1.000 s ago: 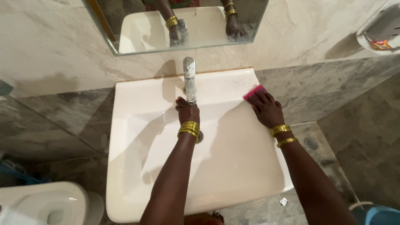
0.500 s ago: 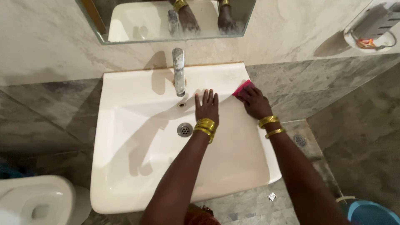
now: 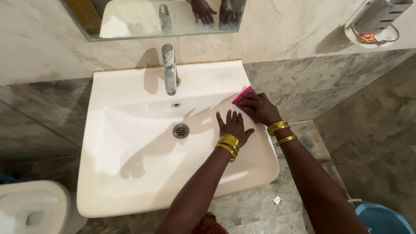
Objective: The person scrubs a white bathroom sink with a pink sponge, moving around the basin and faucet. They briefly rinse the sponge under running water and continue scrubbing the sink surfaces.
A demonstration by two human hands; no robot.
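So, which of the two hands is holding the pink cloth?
The right hand, further back at the sink's rear right corner, presses the pink cloth down. The left hand lies flat with spread fingers inside the basin, holding nothing.

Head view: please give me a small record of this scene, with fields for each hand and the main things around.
place: bathroom, white sink on a grey tiled wall
left hand: open, flat on the inner right side of the sink
right hand: pressing a pink cloth on the sink's right rim
tap: metal, at the back of the sink, no water visible
drain: open, in the basin middle
nearby: mirror above, toilet at lower left
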